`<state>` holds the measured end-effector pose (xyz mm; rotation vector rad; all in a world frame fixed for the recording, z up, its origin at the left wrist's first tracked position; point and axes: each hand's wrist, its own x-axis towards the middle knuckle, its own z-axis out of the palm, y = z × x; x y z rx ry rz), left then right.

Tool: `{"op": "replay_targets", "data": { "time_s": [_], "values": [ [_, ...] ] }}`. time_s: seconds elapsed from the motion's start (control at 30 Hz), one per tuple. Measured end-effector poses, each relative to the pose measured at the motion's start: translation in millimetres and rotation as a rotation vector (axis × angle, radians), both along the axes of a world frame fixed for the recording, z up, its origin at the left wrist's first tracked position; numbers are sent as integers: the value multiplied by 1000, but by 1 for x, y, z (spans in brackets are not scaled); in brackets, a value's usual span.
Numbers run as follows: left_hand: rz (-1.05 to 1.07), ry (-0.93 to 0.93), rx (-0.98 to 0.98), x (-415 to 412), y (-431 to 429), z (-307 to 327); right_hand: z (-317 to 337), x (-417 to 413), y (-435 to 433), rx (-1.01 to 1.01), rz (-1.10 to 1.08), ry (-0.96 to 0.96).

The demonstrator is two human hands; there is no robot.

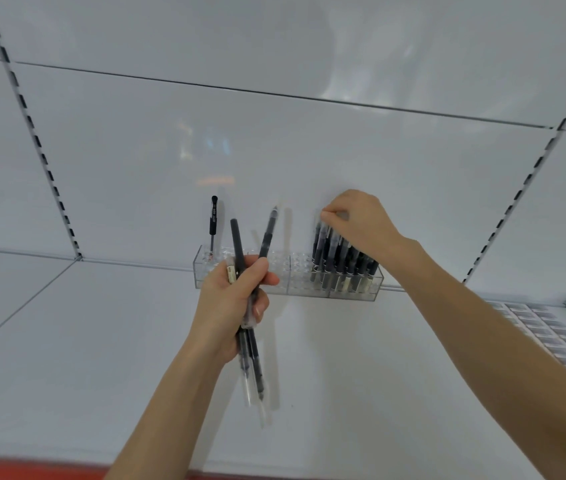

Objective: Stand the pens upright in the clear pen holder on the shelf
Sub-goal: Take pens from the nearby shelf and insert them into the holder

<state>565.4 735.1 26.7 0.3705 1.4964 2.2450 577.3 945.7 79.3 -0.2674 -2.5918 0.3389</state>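
White shelf (101,341), glossy back panel (136,161) — blurred reflections (205,147), perhaps lights

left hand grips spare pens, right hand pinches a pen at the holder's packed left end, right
Wrong end: the head view shows the right hand pinching a pen at the packed right end of the holder. The left hand does grip spare pens.
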Motion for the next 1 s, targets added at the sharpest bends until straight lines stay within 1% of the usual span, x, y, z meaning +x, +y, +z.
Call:
{"op": "replay_targets", "data": {
  "time_s": [0.03, 0.07, 0.1, 0.17, 0.23, 0.27, 0.33, 0.43, 0.5, 0.57, 0.63, 0.7, 0.77, 0.9, 1.0],
  "values": [
    [-1, 4, 0, 0, 0, 0, 0, 3, -3, -5, 19, 41],
    [-3, 11, 1, 1, -1, 0, 1, 7, -8, -53, 28, 108],
    [-5, 17, 3, 1, -1, 0, 3, 12, -16, -156, 31, 181],
    [-11, 31, 0, 2, 0, 0, 8, 22, -32, -467, 74, 265],
    [-31, 49, -11, 3, 3, 1, 13, 26, -46, -749, 149, 233],
    [-45, 57, -18, 5, 4, 1, 13, 27, -51, -826, 170, 203],
    [-68, 68, -36, 8, 6, 2, 15, 28, -56, -900, 202, 212],
    [-56, 61, -64, 8, 3, 2, 21, 31, -49, -971, 198, 344],
    [-33, 38, -88, 6, 0, 1, 25, 34, -35, -940, 140, 448],
    [-14, 25, -103, 4, -2, 0, 25, 34, -20, -800, 53, 519],
    [-2, 6, -101, 3, -3, -2, 19, 32, -10, -603, -24, 490],
    [-11, -24, -79, 3, -2, -3, 10, 30, -8, -492, -40, 415],
    [-23, -38, -58, 2, -2, -3, 2, 26, -9, -465, -22, 372],
    [-19, -33, -55, 1, -3, -4, -3, 22, -13, -459, -3, 381],
    [-9, -28, -47, 1, -4, -5, -4, 20, -13, -436, -8, 344]
  ]
}}
